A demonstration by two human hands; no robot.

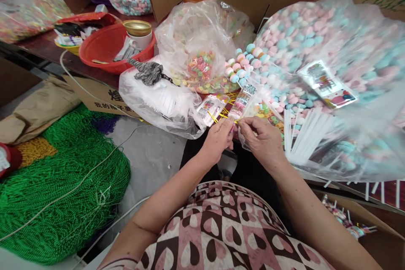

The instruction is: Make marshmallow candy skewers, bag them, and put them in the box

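Note:
My left hand point(219, 137) is closed around the gathered lower end of a printed clear candy bag point(243, 100), which points away from me with pink and white candy inside. Close beside it, the fingertips of my right hand point(265, 140) pinch a thin yellow twist tie at the bag's neck. More yellow twist ties point(233, 98) lie on the table just past my hands. To their left are flat printed bags point(212, 107). Skewers of pastel marshmallows and orange rings point(243, 65) rest beyond the candy bag. My fingers partly hide the neck.
At right, a big plastic bag of pink and blue marshmallows point(294, 29) carries a silver printed packet point(327, 83) and white sticks point(305, 135). Ring candies point(202, 65) fill another bag. A red basket point(118, 61) stands left; green cords point(63, 194) heap on the floor. Below right is a carton point(379, 236).

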